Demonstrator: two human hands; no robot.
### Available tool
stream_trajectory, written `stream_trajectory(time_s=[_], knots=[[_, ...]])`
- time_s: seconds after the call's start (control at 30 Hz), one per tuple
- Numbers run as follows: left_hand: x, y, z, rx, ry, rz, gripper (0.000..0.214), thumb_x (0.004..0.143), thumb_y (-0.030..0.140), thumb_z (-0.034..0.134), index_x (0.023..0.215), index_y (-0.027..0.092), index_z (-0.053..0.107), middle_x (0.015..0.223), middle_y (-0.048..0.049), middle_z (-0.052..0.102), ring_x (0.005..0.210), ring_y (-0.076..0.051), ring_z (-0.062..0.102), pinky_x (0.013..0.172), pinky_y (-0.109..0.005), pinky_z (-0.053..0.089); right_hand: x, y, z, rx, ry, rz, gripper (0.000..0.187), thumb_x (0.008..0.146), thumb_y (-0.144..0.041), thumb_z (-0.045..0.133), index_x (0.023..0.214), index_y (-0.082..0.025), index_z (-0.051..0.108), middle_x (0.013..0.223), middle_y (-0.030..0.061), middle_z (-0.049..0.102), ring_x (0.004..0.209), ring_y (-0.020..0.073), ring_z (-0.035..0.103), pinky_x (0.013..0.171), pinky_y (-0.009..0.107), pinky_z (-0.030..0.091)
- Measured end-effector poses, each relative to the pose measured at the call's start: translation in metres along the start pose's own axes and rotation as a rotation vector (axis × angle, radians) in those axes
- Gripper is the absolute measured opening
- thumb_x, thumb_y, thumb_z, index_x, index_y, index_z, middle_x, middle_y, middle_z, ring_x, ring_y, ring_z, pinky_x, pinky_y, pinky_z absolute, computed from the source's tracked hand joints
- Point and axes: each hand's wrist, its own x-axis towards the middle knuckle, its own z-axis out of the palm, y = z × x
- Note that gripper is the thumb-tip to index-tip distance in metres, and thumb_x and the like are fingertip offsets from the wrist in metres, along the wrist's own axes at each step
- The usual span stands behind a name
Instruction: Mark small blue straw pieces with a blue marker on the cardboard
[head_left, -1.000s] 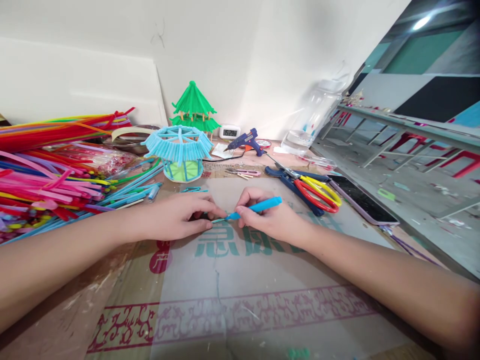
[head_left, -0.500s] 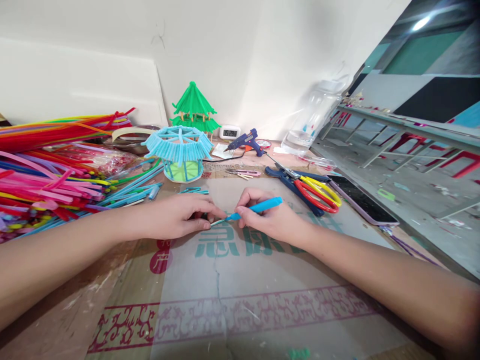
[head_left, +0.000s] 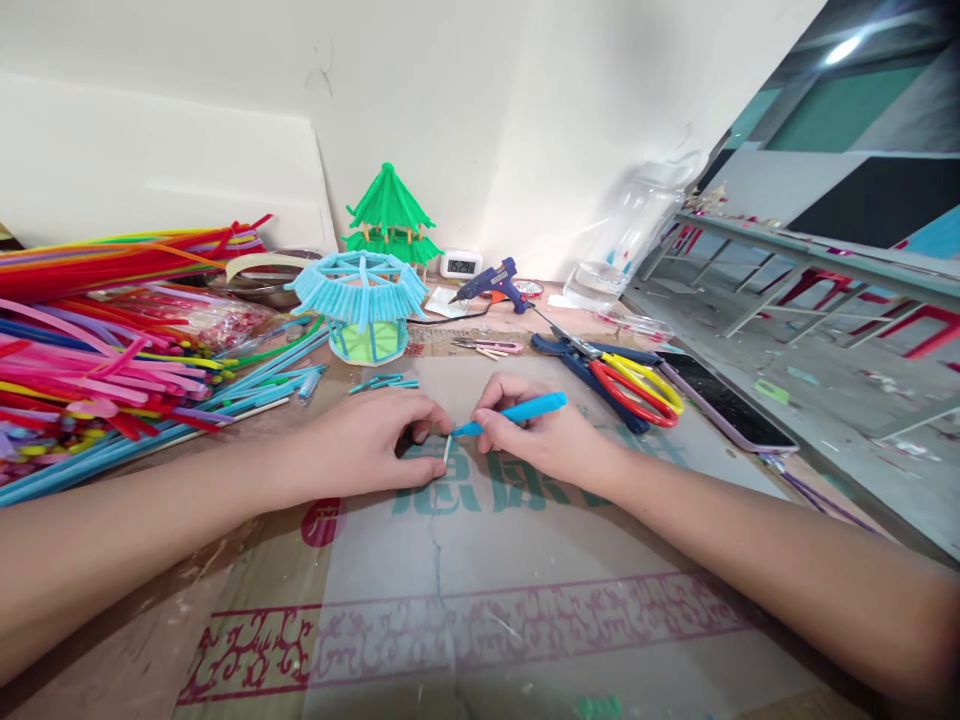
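Note:
In my right hand (head_left: 529, 430) is a blue marker pen (head_left: 534, 407), its tip pointing left and touching or almost touching a short pale stick (head_left: 448, 448). My left hand (head_left: 375, 440) pinches that stick between thumb and fingers, low over the printed sheet (head_left: 525, 540). Just beyond my hands stands a small model pavilion (head_left: 360, 300) with a light blue pipe-cleaner roof and a green base. Behind it rises a green tiered roof model (head_left: 388, 205). Several short blue pieces (head_left: 386, 382) lie in front of the blue model.
Bundles of coloured pipe cleaners (head_left: 97, 370) fill the left side. Toward the back are a digital clock (head_left: 460, 264), a blue glue gun (head_left: 491, 283) and a clear water bottle (head_left: 619, 240). Red-and-yellow-handled scissors (head_left: 634, 385) and a phone (head_left: 724, 400) lie at the right.
My left hand has shifted slightly right, and the stick has turned from slanting sideways to nearly upright in the picture. The marker stays in my right hand, almost unmoved.

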Motion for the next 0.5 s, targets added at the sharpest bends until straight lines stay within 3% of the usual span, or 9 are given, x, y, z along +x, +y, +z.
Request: stream_trajectory(time_s=[0.5], knots=[[-0.0018,0.0005,0.0068,0.033,0.053,-0.016,0.03,0.084,0.047,0.064,0.102,0.023,0.063,0.082,0.0013,0.058,0.078,-0.018,0.056,0.067,-0.029,0.038,0.0002,0.0015,-0.0005,-0.007,-0.007,-0.03,0.014,0.087,-0.029,0.062,0.08,-0.02,0.054,0.065,0.0002,0.067,0.059,0.0136,0.061,0.052,0.025,0.047]])
